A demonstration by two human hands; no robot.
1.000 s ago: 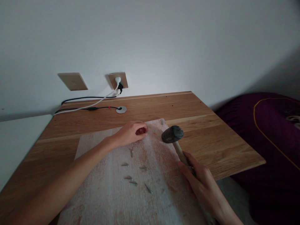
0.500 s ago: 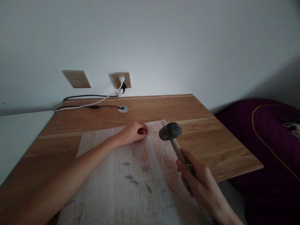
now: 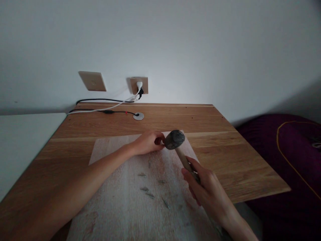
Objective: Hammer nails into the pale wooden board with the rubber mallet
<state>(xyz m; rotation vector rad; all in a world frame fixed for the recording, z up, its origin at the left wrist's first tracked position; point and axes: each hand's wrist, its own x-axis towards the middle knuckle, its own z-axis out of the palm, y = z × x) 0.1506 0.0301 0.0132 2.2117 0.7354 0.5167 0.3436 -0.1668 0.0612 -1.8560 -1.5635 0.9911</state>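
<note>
My right hand (image 3: 208, 182) is wrapped round the wooden handle of a rubber mallet (image 3: 175, 139). Its dark, rounded head hangs right beside the fingertips of my left hand (image 3: 150, 142) and partly covers them. The left fingers are pinched near the far edge of a whitish, worn board (image 3: 120, 201); the small metal fastener between them is now mostly hidden by the mallet head. Several more small metal fasteners (image 3: 166, 203), nail- or screw-like, lie scattered on the board closer to me. I cannot tell whether the mallet touches the fastener.
Under the board is a wooden tabletop (image 3: 240, 160) against a white wall. Cables (image 3: 107, 108) run along its back to a wall socket (image 3: 145, 82) and a round cable hole (image 3: 138, 116). A white surface (image 3: 27, 140) borders the left; purple fabric (image 3: 265, 140) lies at right.
The mallet head has moved left, up to my left fingertips. My left hand stays pinched at the same place on the board. The view has shifted slightly.
</note>
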